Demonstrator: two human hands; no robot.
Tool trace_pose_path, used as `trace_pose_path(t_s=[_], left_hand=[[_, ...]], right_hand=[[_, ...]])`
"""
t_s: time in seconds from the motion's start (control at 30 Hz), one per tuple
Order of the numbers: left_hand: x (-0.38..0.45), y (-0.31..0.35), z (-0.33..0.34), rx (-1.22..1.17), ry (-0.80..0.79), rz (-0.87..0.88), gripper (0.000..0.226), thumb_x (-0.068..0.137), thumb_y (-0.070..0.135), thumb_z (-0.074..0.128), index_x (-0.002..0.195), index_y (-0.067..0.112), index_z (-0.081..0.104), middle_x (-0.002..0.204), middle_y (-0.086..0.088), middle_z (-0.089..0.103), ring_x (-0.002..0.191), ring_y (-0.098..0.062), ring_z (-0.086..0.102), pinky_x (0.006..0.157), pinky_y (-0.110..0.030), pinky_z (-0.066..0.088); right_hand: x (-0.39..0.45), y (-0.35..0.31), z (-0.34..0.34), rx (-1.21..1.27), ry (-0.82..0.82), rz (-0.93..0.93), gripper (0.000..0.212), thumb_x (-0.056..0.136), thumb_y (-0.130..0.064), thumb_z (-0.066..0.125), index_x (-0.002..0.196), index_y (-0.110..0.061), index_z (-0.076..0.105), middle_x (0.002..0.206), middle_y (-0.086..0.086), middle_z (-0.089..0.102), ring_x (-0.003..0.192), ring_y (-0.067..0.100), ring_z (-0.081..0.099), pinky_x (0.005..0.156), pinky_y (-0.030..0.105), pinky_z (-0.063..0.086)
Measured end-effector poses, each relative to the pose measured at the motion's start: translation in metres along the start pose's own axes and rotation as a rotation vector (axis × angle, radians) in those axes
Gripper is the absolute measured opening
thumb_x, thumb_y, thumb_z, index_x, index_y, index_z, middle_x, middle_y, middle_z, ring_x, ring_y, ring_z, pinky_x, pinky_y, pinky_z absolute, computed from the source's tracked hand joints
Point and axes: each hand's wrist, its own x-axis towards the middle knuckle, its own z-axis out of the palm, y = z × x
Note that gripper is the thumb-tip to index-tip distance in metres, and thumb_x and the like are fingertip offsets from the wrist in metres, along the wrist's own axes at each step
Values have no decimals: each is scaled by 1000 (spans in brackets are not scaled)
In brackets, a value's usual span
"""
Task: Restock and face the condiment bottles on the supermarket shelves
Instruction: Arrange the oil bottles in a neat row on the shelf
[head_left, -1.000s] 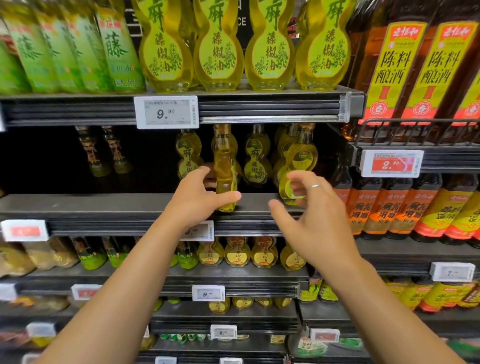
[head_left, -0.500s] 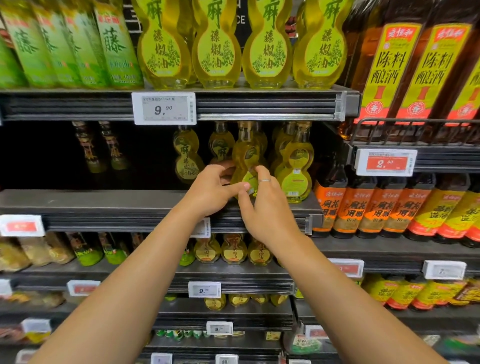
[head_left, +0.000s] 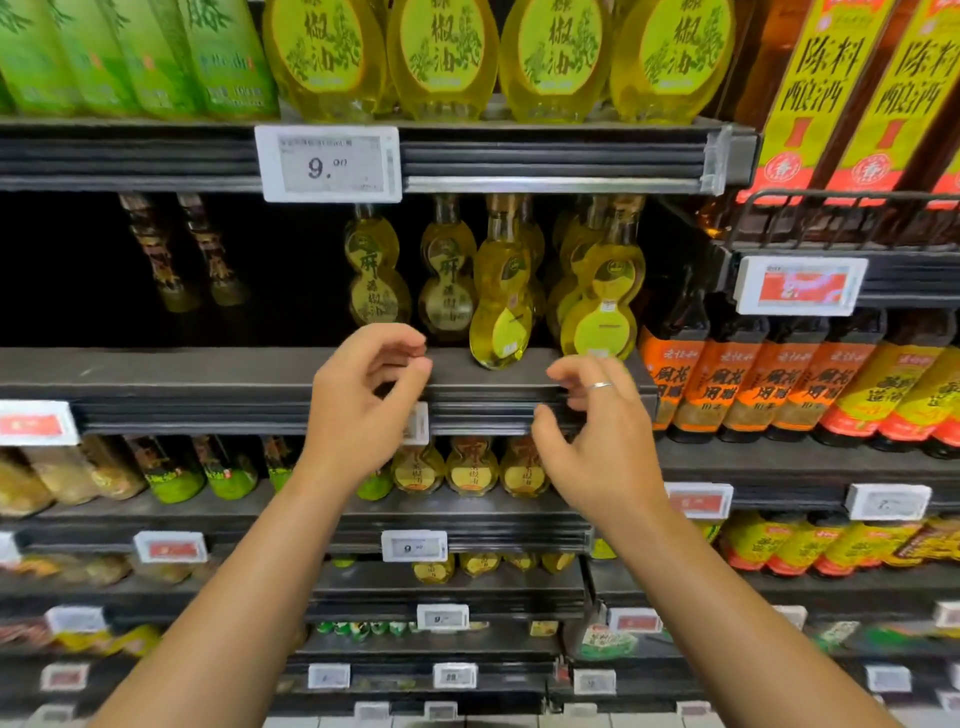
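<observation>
Two hands: left hand (head_left: 363, 410) and right hand (head_left: 597, 441) hovered loosely curled, each grip released, grasping nothing.
Oil bottle (head_left: 501, 306): stood at the shelf (head_left: 208, 369) edge, between them.

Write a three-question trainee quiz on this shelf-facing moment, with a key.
1. True or false: the left hand grips a bottle.
2. The front gourd bottle shows A) its front label squarely, B) a turned, side-on label, C) no label.
3. What price shows on the white price tag above the gourd bottles?

Key: 1. False; both it and the right hand hold nothing, fingers loosely curled before the shelf edge. 2. B. 3. 9.90.
</observation>
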Motion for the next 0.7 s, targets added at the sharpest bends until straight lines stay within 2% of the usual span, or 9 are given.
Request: trace_pose_path(t_s=[0.13,0.27,0.37,0.4,0.47,0.5,0.6,0.67,0.7], left_hand=[[-42,-22,-33,-62,90,42,17,95,18,69,105,31,65,101,4,66,95,-23,68,83,-28,53],[-101,-66,-57,25,95,-18,19,94,13,65,102,30,63,99,12,64,90,-14,65,81,-17,47],[-156,-117,-60,39,-59,-358,32,93,3,65,101,34,63,104,1,66,88,-10,65,80,-18,49],[-175,-133,-60,49,-142,-495,33,92,-3,64,103,28,66,106,-6,67,86,-6,65,79,-18,49],[-212,-162,-60,69,-321,-698,25,90,-16,59,105,2,67,103,-13,65,76,9,62,74,-9,46],[-231,-174,-59,94,-399,-767,21,89,-19,57,103,-5,65,102,-14,64,72,14,60,73,-6,44],[-285,-195,-56,176,-523,-1008,18,91,-12,63,105,-1,66,101,-11,63,69,9,58,68,2,39],[-325,-202,-54,177,-544,-1125,16,92,-9,64,105,0,67,97,-12,63,66,3,58,64,-4,43],[-345,-203,-54,184,-563,-1166,14,92,-9,64,101,2,67,93,-12,64,64,0,58,61,-8,44]], right_hand=[[-34,10,8,8,53,20,31,88,-12,70,110,-27,56,108,-6,51,99,11,55,86,15,43],[-87,25,25,-8,-61,119,27,88,-11,70,104,-28,55,102,-5,53,91,0,56,78,6,39],[-139,41,45,-40,-149,261,28,87,-9,71,92,-31,54,91,-1,57,83,6,58,75,16,46],[-158,47,52,-38,-206,332,27,87,-9,70,88,-30,53,90,3,58,79,12,59,75,25,50],[-193,59,66,-26,-327,474,23,86,-4,67,83,-23,54,89,8,61,79,27,62,78,42,54],[-209,65,73,-35,-387,539,21,86,-2,67,82,-19,55,88,8,64,80,29,64,80,45,55],[-257,87,90,-53,-569,720,15,89,0,67,87,-15,63,89,0,68,85,20,66,95,35,53],[-286,107,97,-106,-688,771,13,90,-1,65,93,-12,69,90,0,69,89,20,67,88,21,48],[-299,118,99,-135,-750,790,13,90,-3,64,94,-14,71,88,0,70,87,21,67,81,19,46]])
